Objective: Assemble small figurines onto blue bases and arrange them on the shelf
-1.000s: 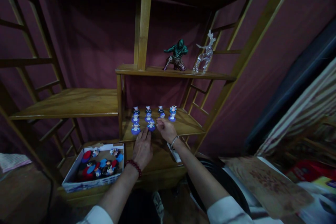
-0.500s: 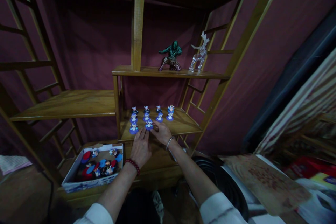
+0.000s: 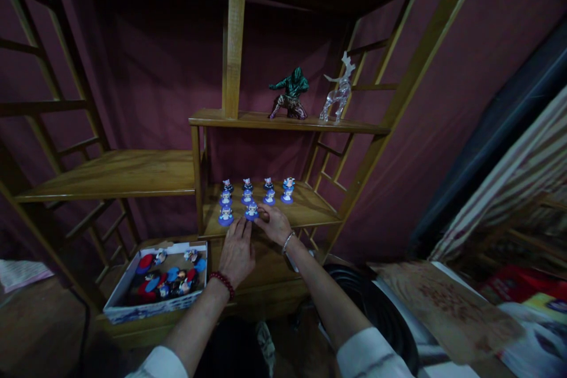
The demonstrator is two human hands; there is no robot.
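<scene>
A small purple-and-white figurine point(image 3: 251, 211) on a round purple base stands at the front of the low wooden shelf point(image 3: 305, 212). My right hand point(image 3: 274, 224) pinches it from the right side with thumb and forefinger. Just in front of it, my left hand point(image 3: 238, 253) rests with fingers stretched out at the shelf's front edge, fingertips close to the base; I cannot tell if they touch it. Left of it stands a matching figurine point(image 3: 225, 215). Behind are two rows of similar figurines, including a purple one point(image 3: 247, 196) and a dark-based one point(image 3: 268, 183).
An open box point(image 3: 155, 311) with several red, blue and black figurines sits at lower left. On the upper shelf point(image 3: 248, 122) are a green crouching statue point(image 3: 290, 94) and a clear deer ornament point(image 3: 339, 91). Black coiled hose point(image 3: 376, 307) and a brown board point(image 3: 447, 307) lie at right.
Almost nothing differs. Both hands stay at the same figurine, and the view has shifted very slightly.
</scene>
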